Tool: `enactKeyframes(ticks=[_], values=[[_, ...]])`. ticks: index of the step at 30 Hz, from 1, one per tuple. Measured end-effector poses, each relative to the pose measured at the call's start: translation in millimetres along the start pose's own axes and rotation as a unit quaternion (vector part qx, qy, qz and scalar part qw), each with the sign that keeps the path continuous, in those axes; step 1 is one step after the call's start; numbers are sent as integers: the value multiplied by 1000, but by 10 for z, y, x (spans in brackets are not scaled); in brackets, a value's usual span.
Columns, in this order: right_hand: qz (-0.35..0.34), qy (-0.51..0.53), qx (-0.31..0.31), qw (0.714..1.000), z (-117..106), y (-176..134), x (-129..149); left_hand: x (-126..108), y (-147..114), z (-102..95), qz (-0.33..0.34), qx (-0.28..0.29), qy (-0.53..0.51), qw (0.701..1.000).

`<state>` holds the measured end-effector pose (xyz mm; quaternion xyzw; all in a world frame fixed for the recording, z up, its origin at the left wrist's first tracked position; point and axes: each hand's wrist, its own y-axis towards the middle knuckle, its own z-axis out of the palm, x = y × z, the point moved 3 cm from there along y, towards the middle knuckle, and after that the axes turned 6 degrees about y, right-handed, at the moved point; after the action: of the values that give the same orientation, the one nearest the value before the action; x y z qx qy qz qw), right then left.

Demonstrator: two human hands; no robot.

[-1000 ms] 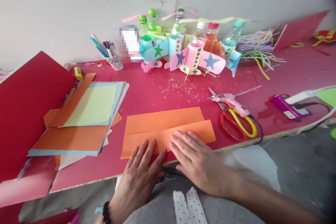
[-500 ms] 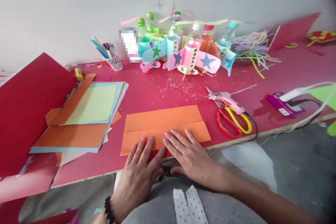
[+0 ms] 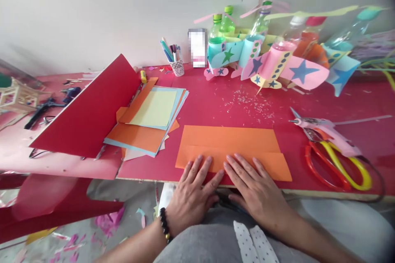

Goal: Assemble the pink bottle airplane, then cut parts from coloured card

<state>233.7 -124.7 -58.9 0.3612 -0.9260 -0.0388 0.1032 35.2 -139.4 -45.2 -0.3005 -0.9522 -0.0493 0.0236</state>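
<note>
A sheet of orange paper (image 3: pixel 230 137) lies at the front edge of the red table, with a fold line running along its length and its near part folded over. My left hand (image 3: pixel 196 191) lies on its near edge, fingers stretched out flat. Beside it my right hand (image 3: pixel 256 189) rests on the same edge, fingers spread and flat. Both thumbs hang by the table's edge. To the right, red-and-yellow-handled scissors (image 3: pixel 328 176) lie partly under a pink glue gun (image 3: pixel 333 133).
Left of the sheet is a stack of coloured paper (image 3: pixel 154 109) beside an upright red board (image 3: pixel 89 111). At the back stand a pen cup (image 3: pixel 177 68) and several bottle airplanes (image 3: pixel 279 61) decorated with paper stars. Paper shreds (image 3: pixel 249 104) are scattered in front of them.
My view has swung left, so everything sits further right in the picture and more of the left side shows. Both hands stay flat on the orange paper.
</note>
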Motion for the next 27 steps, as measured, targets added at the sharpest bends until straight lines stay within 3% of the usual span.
enactKeyframes(ticks=[15, 27], values=[[10, 4, -11, 1000, -12, 11, 3, -63, 21, -15, 15, -2, 43, 999], [35, 52, 10, 998, -80, 4, 21, -59, 23, 55, 22, -59, 53, 997]])
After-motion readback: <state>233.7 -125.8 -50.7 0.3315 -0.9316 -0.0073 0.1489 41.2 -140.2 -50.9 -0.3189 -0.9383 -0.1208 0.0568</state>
